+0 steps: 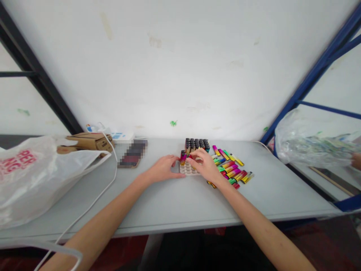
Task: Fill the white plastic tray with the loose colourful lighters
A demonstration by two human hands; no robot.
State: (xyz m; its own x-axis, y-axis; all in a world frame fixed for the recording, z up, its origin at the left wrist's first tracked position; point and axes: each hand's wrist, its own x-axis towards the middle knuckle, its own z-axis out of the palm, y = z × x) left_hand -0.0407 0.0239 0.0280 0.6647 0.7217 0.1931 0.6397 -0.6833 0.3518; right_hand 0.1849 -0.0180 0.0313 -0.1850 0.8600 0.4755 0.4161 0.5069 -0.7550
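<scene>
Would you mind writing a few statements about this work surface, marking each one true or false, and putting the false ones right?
1. The left hand is at the left side of the pale tray. True.
2. Every cell of the tray is filled. False: bare cells show in its near part.
3. Black-topped lighters stand in rows at the far part of the tray. True.
4. The loose ones lie to the left of the tray. False: the loose lighters lie to its right.
5. The plastic bag with red lettering is on the left side of the table. True.
</scene>
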